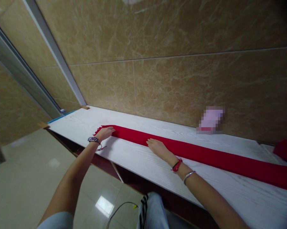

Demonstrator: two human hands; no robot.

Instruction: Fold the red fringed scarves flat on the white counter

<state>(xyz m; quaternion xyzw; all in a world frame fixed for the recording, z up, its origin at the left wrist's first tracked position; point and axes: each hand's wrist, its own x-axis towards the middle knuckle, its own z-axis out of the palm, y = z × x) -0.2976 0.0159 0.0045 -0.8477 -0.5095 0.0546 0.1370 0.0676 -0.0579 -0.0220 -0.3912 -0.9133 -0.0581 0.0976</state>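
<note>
A long red scarf (201, 153) with a fringed end lies folded into a narrow strip along the white tabletop (131, 156). My left hand (106, 131) rests on it close to the fringe, fingers stretched out and palm down. Farther along, at the near edge of the strip, my right hand (157, 147) lies with its fingers straight and flat on the cloth. Neither hand visibly grips the fabric. From my right hand the scarf runs on to the right and leaves the view.
Behind the table rises a brown marbled wall (105, 86). A blurred pink item (211, 119) stands against it, and a bundle of red cloth (286, 151) lies at the far right. Below the table's front edge are open compartments (138, 178). A cable (117, 211) hangs near my leg.
</note>
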